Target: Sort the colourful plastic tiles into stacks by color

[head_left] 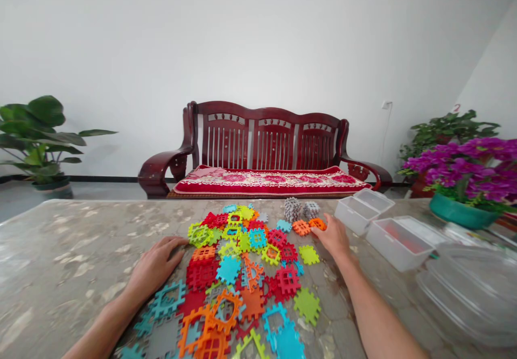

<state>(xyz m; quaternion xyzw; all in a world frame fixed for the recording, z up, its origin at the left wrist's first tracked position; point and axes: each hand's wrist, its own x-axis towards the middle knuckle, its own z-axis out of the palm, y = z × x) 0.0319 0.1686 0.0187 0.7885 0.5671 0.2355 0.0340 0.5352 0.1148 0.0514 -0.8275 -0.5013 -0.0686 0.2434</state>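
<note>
A wide heap of plastic interlocking tiles (229,269) in red, orange, green, blue and grey lies on the table in front of me. My right hand (334,236) is at the far right of the heap, its fingers pinching an orange window tile (318,223). Just left of that is another orange tile (301,228), flat on the table. Behind them stand two stacks of grey tiles, a larger stack (292,208) and a smaller stack (311,209). Left of the heap my left hand (159,260) rests on the table with fingers stretched out, near green tiles (200,234), holding nothing.
At the right are a clear divided box (357,213), a clear box with something reddish inside (399,251) and a clear lidded container (472,289). Purple flowers (468,167) stand in a green pot behind them. A wooden bench (266,138) is beyond the table (81,251).
</note>
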